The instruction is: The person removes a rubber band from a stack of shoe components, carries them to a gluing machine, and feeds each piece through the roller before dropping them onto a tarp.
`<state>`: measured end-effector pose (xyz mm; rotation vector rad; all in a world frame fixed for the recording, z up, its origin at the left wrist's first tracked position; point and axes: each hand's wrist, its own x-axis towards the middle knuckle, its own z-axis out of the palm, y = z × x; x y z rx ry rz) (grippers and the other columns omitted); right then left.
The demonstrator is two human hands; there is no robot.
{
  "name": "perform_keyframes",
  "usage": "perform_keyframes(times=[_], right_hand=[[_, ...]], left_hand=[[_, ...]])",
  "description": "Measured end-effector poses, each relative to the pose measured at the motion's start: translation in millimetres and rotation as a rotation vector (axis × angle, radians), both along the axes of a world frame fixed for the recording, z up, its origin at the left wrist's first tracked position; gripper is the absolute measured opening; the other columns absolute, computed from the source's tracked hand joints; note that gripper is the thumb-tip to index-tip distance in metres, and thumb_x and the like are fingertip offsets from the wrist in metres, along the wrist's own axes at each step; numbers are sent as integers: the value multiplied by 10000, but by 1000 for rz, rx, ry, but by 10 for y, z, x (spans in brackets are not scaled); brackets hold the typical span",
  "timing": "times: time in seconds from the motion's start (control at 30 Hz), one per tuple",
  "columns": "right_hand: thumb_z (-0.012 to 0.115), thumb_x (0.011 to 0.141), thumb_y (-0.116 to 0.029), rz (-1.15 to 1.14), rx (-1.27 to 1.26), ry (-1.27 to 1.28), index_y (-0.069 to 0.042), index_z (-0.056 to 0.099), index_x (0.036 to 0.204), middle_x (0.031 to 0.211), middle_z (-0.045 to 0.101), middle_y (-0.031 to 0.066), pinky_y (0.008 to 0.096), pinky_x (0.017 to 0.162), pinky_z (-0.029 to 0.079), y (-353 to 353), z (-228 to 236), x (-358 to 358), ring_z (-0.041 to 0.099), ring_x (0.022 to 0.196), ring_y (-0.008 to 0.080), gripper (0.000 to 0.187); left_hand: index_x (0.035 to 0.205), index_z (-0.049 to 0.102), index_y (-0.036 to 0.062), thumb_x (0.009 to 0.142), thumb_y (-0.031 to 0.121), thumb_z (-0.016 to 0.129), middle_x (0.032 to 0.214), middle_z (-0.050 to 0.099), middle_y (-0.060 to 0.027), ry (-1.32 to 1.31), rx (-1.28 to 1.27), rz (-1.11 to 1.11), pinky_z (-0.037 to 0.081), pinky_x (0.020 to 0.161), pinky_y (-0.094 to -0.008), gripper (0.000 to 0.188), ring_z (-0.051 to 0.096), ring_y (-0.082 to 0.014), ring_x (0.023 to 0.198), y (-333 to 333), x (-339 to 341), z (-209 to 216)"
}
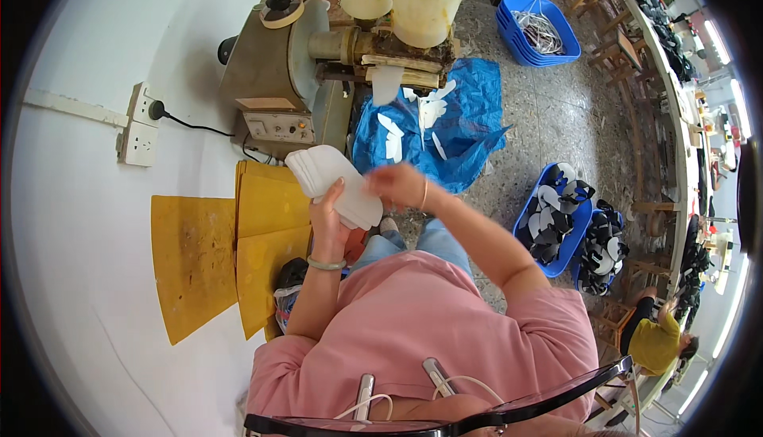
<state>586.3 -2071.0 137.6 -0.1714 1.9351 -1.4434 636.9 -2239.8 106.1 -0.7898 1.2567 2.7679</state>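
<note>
A stack of flat white rounded pieces [338, 179], like shoe insoles, is gripped in my left hand [327, 216], its thumb across the face. Layered edges show at the stack's upper left. My right hand [401, 186] is at the right edge of the stack, its fingers bent and smeared by motion; whether they hold a piece I cannot tell. Ahead stands a grey machine [278, 63] with a roller end crusted in brown residue. From that end one white piece [387, 85] hangs over a blue plastic sheet [469, 143].
Two cloudy plastic jars [429, 4] top the machine. White pieces [392, 137] lie on the sheet. Blue baskets of black-and-white parts [548, 226] and a basket of white cords [539, 32] stand at right. Yellow boards [195, 266] lean left. A person [660, 338] sits far right.
</note>
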Motion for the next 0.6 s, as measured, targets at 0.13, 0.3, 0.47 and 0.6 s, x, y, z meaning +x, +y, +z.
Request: perform_keyframes(times=[0.13,0.3,0.47,0.6], right_hand=[[656,810,-221,-217,-125,33,41,608,895,655,616,78,246,394,430,28,-112,325,544,451,125,279],[634,849,-226,-655,-427,-130,32,584,844,596,593,82,237,384,415,303,-174,-74,532,426,114,263],[642,841,-213,-759,-504,-165,42,588,861,615,591,90,258,426,469,531,-524,-610,578,469,155,261],[639,836,-288,-788,-470,-160,34,596,881,642,596,82,275,473,495,418,-394,-663,613,559,186,328]], left_hand=[[1143,477,-29,803,90,585,993,575,-106,-53,164,-75,509,758,-379,375,609,-238,869,-38,6,-128],[1160,454,-67,800,117,571,1002,570,-155,-33,165,-86,503,790,-399,421,607,-305,921,1,-34,33],[1169,446,-75,794,99,583,1030,563,-172,18,35,-55,500,800,-395,435,605,-312,937,34,-39,131],[1178,451,-56,793,89,586,1044,563,-154,-17,16,-68,500,793,-392,433,606,-281,925,43,-16,92]])
